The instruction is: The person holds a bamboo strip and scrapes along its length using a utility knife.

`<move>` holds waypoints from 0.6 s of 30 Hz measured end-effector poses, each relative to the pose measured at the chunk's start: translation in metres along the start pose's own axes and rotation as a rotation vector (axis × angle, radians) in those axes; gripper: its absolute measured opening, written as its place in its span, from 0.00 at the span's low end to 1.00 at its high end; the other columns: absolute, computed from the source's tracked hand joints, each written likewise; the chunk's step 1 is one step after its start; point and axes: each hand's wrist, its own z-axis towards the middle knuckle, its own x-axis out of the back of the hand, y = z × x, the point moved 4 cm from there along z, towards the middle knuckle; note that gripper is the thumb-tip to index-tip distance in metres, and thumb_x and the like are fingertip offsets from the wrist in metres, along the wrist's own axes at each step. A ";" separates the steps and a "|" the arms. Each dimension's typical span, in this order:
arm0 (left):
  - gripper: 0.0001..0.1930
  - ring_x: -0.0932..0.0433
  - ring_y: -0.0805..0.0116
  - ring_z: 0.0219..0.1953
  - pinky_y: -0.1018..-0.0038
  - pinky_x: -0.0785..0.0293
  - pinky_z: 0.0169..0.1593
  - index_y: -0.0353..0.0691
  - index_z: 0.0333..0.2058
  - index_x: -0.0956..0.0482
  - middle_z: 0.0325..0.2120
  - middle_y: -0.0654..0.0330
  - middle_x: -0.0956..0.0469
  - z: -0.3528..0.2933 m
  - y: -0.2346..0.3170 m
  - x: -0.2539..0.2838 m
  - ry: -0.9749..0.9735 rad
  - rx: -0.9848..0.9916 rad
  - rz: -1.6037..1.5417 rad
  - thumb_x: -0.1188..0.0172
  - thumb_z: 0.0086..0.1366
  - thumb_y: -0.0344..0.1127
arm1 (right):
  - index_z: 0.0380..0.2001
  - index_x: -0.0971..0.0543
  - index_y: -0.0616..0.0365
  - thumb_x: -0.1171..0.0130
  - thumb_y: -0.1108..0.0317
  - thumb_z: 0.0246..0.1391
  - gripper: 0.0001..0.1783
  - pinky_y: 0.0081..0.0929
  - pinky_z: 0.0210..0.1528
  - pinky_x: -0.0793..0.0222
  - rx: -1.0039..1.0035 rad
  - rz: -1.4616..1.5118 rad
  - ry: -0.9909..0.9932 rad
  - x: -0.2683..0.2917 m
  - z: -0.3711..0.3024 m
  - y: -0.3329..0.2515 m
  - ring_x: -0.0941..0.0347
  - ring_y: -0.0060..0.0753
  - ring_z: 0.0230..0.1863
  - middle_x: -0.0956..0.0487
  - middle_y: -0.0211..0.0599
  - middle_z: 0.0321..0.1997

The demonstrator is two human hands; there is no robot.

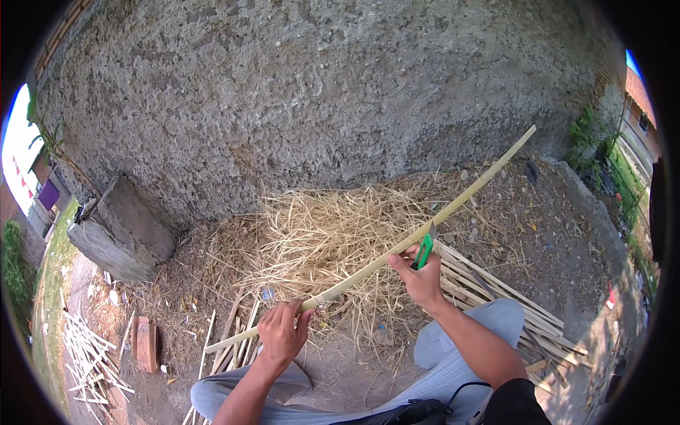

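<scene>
A long, pale bamboo strip (pixel 368 268) slants across in front of me, its far end up to the right near the wall. My left hand (pixel 280 329) is closed round the strip close to its lower left end. Farther up the strip, my right hand (pixel 421 275) grips a green utility knife (pixel 423 251), thumb against the bamboo. The knife's blade points up and meets the strip's edge. Below the strip lies a heap of thin bamboo shavings (pixel 319 227).
A rough grey wall (pixel 319 92) rises ahead. Cut bamboo strips (pixel 496 297) lie by my right knee, more strips (pixel 88 361) at far left. A reddish brick (pixel 146 346) and a concrete block (pixel 127 230) stand left. My bent legs (pixel 453 375) are beneath my arms.
</scene>
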 end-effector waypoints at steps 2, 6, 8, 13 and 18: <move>0.09 0.23 0.60 0.20 0.66 0.31 0.24 0.37 0.35 0.24 0.22 0.58 0.24 -0.002 0.000 0.000 0.012 -0.012 0.017 0.33 0.59 0.30 | 0.35 0.18 0.65 0.31 0.63 0.57 0.14 0.15 0.24 0.39 0.061 -0.004 0.022 -0.004 0.001 0.002 0.32 0.10 0.22 0.21 0.27 0.23; 0.09 0.23 0.60 0.19 0.66 0.31 0.22 0.39 0.36 0.23 0.22 0.59 0.22 -0.008 0.002 -0.004 -0.042 0.123 -0.018 0.34 0.61 0.34 | 0.40 0.19 0.66 0.35 0.59 0.60 0.18 0.17 0.25 0.39 0.072 -0.092 -0.033 -0.009 -0.002 0.012 0.34 0.13 0.22 0.22 0.26 0.23; 0.09 0.23 0.60 0.18 0.66 0.31 0.21 0.40 0.36 0.23 0.21 0.60 0.23 -0.007 0.003 -0.003 -0.076 0.197 -0.041 0.34 0.63 0.37 | 0.41 0.20 0.66 0.36 0.57 0.60 0.19 0.18 0.25 0.39 0.070 -0.191 -0.072 -0.012 -0.006 0.000 0.34 0.14 0.22 0.23 0.27 0.23; 0.09 0.22 0.58 0.18 0.67 0.31 0.23 0.36 0.37 0.22 0.18 0.54 0.22 -0.004 0.005 0.002 -0.135 0.313 -0.124 0.38 0.66 0.35 | 0.41 0.20 0.64 0.40 0.52 0.60 0.22 0.23 0.24 0.40 0.091 -0.314 -0.141 -0.013 -0.008 -0.003 0.36 0.17 0.20 0.26 0.29 0.20; 0.14 0.26 0.61 0.15 0.68 0.34 0.20 0.36 0.32 0.20 0.15 0.56 0.25 -0.004 0.004 0.007 -0.208 0.262 -0.067 0.44 0.71 0.41 | 0.38 0.21 0.62 0.43 0.53 0.62 0.19 0.27 0.22 0.40 0.134 -0.267 -0.122 -0.012 -0.008 -0.010 0.34 0.24 0.18 0.27 0.31 0.18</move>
